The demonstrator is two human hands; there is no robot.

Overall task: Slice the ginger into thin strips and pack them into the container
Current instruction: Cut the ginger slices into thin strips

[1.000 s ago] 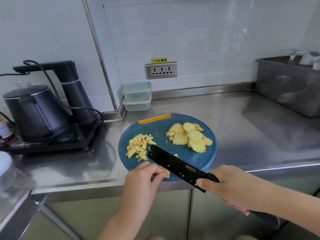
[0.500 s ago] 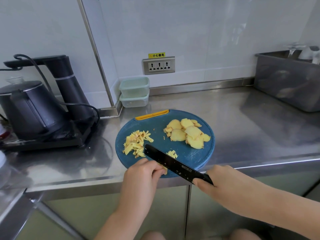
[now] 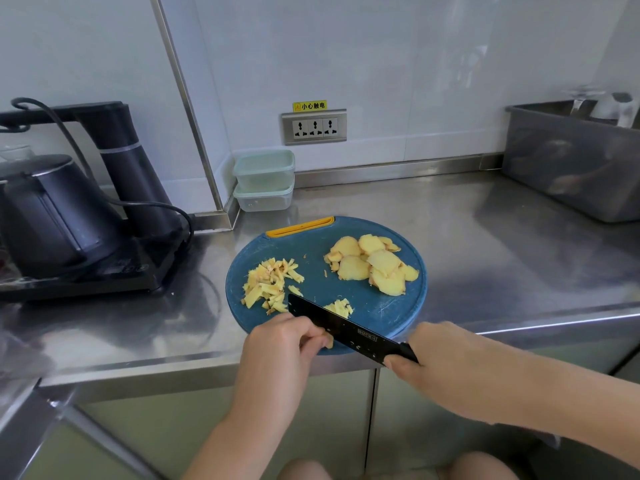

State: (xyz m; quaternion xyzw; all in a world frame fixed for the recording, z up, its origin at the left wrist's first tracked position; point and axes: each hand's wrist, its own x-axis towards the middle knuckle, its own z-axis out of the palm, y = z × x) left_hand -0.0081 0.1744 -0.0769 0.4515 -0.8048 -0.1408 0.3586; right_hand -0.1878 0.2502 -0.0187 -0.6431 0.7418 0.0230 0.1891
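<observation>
a ginger piece [image 3: 328, 341] is pinched by the left hand [image 3: 277, 344] against the knife [image 3: 346, 330] gripped in the right hand [image 3: 446, 362]; that left hand could be nicked if the knife slips.

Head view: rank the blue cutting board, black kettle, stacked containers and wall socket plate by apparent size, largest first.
1. blue cutting board
2. black kettle, though the left edge cuts it off
3. stacked containers
4. wall socket plate, about as wide as the containers but shorter; both sit farther back, so real sizes stay unsure.
</observation>
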